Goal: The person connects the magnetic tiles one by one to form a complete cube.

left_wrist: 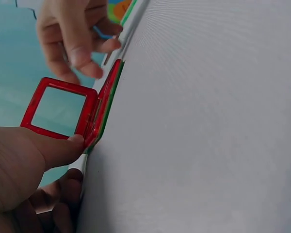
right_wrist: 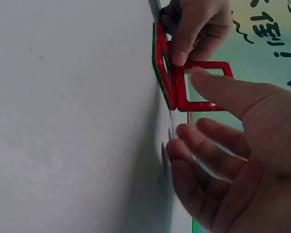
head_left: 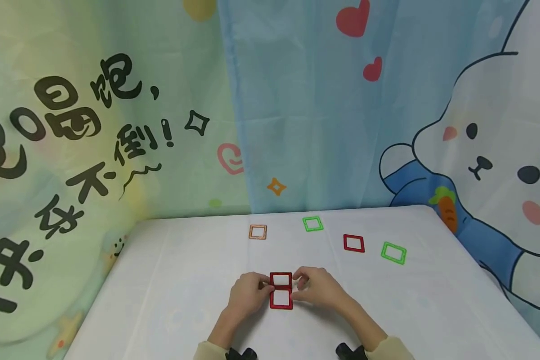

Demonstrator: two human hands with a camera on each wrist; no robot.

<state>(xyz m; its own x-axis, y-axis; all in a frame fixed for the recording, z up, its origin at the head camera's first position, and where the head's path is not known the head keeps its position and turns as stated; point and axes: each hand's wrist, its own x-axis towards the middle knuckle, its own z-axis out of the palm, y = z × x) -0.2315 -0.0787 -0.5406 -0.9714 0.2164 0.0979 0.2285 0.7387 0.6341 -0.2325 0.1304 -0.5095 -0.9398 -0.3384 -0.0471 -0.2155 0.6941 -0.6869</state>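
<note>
Two red square magnetic tiles meet at one edge in front of me. One red tile (left_wrist: 33,104) stands up at the far edge of the other. That lower red tile (left_wrist: 99,124) lies on the table with a green layer (left_wrist: 110,104) showing beneath it. My left hand (head_left: 248,294) pinches the standing tile near its lower left corner, thumb at the joint; its fingertips behind are partly hidden. On the tiles' right side is my right hand (head_left: 320,287), thumb close to the standing tile in the right wrist view (right_wrist: 276,121), fingers loosely bent and holding nothing.
Farther back on the white table (head_left: 184,260) lie an orange square tile (head_left: 258,226), a green one (head_left: 313,229), a red one (head_left: 354,236) and another green one (head_left: 393,261). A printed curtain (head_left: 297,150) hangs behind the table.
</note>
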